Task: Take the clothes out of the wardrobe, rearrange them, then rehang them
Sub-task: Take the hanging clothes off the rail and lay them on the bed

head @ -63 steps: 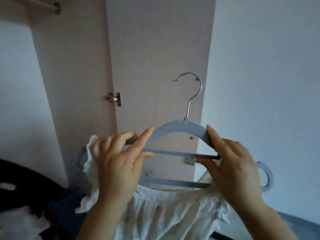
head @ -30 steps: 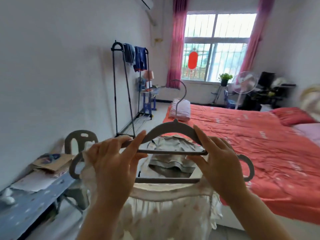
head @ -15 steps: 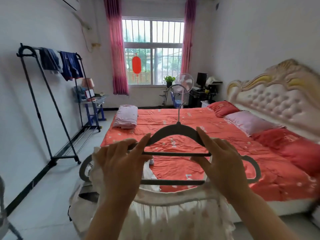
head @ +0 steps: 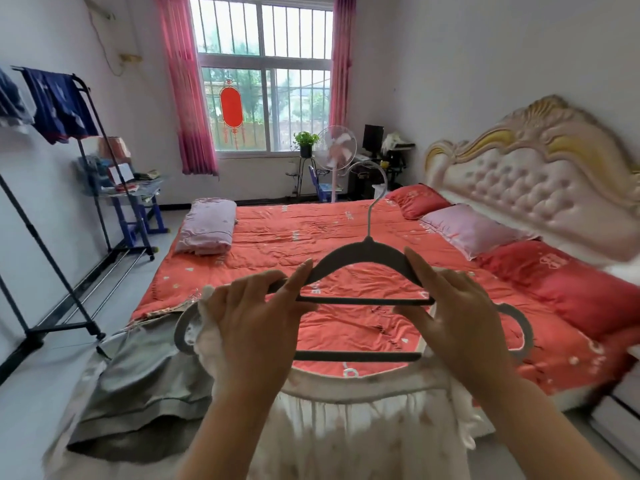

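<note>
Nearest the camera, the left hand (head: 256,327) and right hand (head: 460,327) are gripping a grey hanger (head: 367,249), each pinching a sloped shoulder and the upper crossbar between fingers and thumb. A white garment (head: 363,427) is hanging from the hanger's lower part, draping down between the forearms. Beyond it, a grey cloth (head: 145,386) is spilling off the near corner of a red-sheeted bed (head: 346,244). Farther off, a clothes rack (head: 52,261) is standing at left, and a barred window (head: 263,74) is glowing in the end wall.
</note>
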`<action>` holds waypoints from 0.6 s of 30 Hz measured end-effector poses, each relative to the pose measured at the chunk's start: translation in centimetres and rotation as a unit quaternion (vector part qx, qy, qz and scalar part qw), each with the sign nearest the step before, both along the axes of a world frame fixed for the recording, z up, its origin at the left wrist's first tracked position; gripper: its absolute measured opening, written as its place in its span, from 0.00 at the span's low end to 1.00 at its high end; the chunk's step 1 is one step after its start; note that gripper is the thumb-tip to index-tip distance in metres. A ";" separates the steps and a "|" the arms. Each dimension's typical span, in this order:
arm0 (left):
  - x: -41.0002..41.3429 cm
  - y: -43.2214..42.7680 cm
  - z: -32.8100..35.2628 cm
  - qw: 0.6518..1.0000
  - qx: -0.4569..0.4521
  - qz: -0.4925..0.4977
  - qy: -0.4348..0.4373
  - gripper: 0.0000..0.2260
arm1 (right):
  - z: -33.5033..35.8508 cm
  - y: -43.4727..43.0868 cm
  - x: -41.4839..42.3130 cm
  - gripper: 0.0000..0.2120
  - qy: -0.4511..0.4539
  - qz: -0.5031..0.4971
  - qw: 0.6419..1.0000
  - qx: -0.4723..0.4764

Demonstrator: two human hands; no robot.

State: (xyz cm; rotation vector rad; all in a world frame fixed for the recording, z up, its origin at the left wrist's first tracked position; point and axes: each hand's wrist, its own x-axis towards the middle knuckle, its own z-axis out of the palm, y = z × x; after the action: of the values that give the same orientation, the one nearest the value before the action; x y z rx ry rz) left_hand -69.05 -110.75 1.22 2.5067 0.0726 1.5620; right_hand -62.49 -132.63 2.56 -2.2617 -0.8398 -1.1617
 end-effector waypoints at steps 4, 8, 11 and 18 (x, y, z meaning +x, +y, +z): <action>5.8 1.6 -0.2 1.000 -0.014 -0.027 -0.001 0.21 | 0.0 1.4 5.2 0.35 0.008 -0.014 1.000 -0.009; 10.9 2.7 -0.2 0.999 -0.011 -0.044 -0.015 0.20 | 0.0 2.3 9.7 0.35 0.014 -0.027 0.999 -0.016; 14.2 3.2 -0.4 0.999 -0.004 -0.037 -0.009 0.19 | -0.3 2.6 12.8 0.36 0.011 -0.028 0.999 -0.022; 20.8 2.8 -1.2 1.000 -0.013 -0.022 0.016 0.20 | -1.4 2.8 20.6 0.35 0.013 -0.004 1.000 -0.014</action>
State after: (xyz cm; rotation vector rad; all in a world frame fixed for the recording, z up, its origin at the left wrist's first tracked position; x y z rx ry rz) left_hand -48.27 -107.95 0.05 2.4957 0.0428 1.4947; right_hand -41.84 -129.85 1.15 -2.3010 -0.8421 -1.1275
